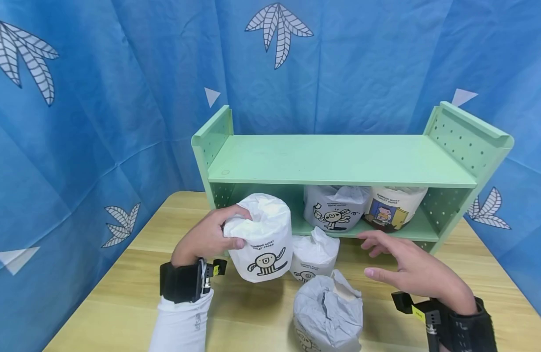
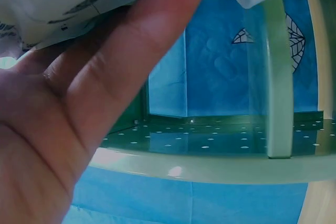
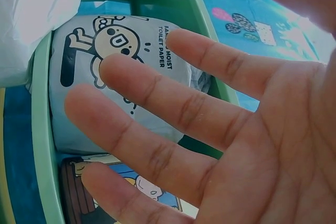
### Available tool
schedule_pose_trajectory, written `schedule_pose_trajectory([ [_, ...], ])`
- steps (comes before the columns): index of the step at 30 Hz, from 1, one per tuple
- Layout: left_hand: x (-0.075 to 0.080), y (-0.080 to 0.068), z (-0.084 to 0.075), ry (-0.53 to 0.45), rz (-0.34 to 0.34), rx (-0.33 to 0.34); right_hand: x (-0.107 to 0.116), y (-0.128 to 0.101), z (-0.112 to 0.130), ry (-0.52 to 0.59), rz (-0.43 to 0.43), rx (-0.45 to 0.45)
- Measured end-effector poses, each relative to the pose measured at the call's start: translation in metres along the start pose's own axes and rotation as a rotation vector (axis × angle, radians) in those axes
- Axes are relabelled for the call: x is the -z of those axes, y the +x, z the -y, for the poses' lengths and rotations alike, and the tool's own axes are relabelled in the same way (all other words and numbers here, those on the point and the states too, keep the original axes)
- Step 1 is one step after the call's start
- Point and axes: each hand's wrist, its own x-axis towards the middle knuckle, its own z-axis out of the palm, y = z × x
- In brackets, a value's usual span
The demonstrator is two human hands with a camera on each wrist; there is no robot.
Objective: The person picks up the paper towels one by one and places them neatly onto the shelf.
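Observation:
My left hand (image 1: 209,237) grips a white-wrapped toilet paper roll (image 1: 268,244) by its top left side, thumb in front. The roll is held just before the lower level of the green shelf (image 1: 341,159), at its left part. My right hand (image 1: 411,266) hovers with fingers spread in front of the shelf's right part, holding nothing. On the lower level sit a grey-wrapped toilet paper roll (image 1: 336,212) and one with a coloured cartoon wrapper (image 1: 391,208). Both also show behind my right fingers (image 3: 157,85) in the right wrist view.
A smaller white-wrapped roll (image 1: 315,254) stands on the wooden table (image 1: 143,288) by the shelf front. Nearer me is a crumpled grey-wrapped roll (image 1: 326,313). The shelf has raised perforated side panels (image 1: 466,139). A blue curtain (image 1: 363,68) hangs behind.

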Motion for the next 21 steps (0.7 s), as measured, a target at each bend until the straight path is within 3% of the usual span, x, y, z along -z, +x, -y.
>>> schedule_pose_trajectory([
  [9, 0.002, 0.004, -0.006, 0.056, -0.047, -0.024, 0.000, -0.001, -0.001, -0.003, 0.000, -0.002],
  [21, -0.005, 0.022, -0.005, 0.170, -0.120, 0.092, 0.000, -0.002, 0.000, -0.006, -0.022, 0.012],
])
